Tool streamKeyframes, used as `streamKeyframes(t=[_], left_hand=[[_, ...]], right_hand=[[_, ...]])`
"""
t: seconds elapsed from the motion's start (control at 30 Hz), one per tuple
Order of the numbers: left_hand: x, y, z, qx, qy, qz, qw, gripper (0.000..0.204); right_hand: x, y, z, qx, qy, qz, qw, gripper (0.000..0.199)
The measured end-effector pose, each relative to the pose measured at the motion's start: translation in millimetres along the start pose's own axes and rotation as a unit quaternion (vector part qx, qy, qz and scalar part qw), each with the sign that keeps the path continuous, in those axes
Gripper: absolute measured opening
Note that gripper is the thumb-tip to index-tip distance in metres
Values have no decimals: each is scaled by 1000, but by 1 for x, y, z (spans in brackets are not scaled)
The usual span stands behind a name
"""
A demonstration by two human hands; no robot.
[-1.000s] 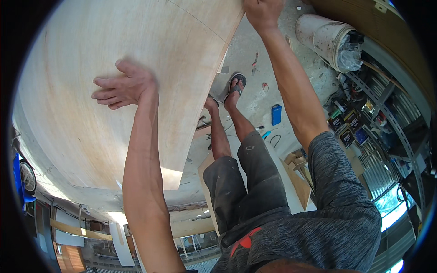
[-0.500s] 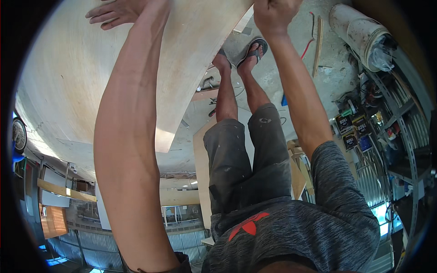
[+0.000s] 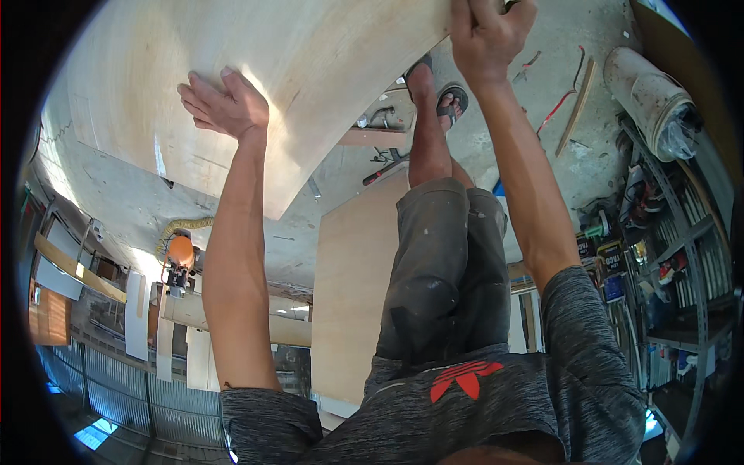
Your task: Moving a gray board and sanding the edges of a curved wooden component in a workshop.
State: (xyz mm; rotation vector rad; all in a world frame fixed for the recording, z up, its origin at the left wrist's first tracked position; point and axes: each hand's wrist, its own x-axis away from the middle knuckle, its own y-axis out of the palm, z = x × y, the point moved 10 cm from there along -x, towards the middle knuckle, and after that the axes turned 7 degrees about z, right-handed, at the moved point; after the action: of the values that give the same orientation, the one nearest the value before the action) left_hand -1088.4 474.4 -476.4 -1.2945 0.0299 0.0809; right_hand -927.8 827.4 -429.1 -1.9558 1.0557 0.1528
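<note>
A large pale plywood sheet (image 3: 333, 70) spans the upper left, its near corner pointing down toward me. My left hand (image 3: 229, 105) rests on its face, fingers stretched out and slightly apart, with a patch of sunlight beside it. At the sheet's right edge, my right hand (image 3: 492, 43) has its fingers bent around and appears to grip that edge; the picture's top cuts off part of the fingers. My two feet in sandals stand on the concrete floor right of the sheet.
Another plywood panel (image 3: 349, 287) stands close by my legs. An orange power tool with a yellow hose (image 3: 180, 252) is at the left. On the right are a red bar (image 3: 556, 111), a wooden strip (image 3: 576, 108), a whitish bucket (image 3: 647, 93) and a metal shelf rack (image 3: 690, 240).
My left hand has come closer to me over the sheet. My legs have shifted, one foot now partly behind the sheet's edge, and the orange power tool has come into view.
</note>
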Motion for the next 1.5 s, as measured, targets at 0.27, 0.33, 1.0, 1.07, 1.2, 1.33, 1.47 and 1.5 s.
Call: streamKeyframes(t=[0.27,0.33,1.0,1.07,1.2,1.33,1.47,1.5], left_hand=[[0,4,-7,1,59,6,998,75],[3,6,-3,5,64,6,998,74],[6,21,21,-5,108,18,994,77],[4,18,5,-7,103,14,995,77],[2,20,7,6,84,10,996,76],[12,12,10,-48,-5,-18,999,78],[5,10,9,6,111,3,994,76],[6,5,9,-26,138,43,989,75]], right_hand=[[-41,10,37,97,1,18,995,20],[-63,8,48,143,-20,86,986,19],[122,4,-52,56,69,-25,996,21],[152,18,-77,24,46,-101,994,22],[36,7,-54,113,-19,21,993,20],[36,3,-40,102,19,49,993,20],[178,3,-102,26,55,-43,997,22],[175,4,-96,23,54,-44,997,22]])
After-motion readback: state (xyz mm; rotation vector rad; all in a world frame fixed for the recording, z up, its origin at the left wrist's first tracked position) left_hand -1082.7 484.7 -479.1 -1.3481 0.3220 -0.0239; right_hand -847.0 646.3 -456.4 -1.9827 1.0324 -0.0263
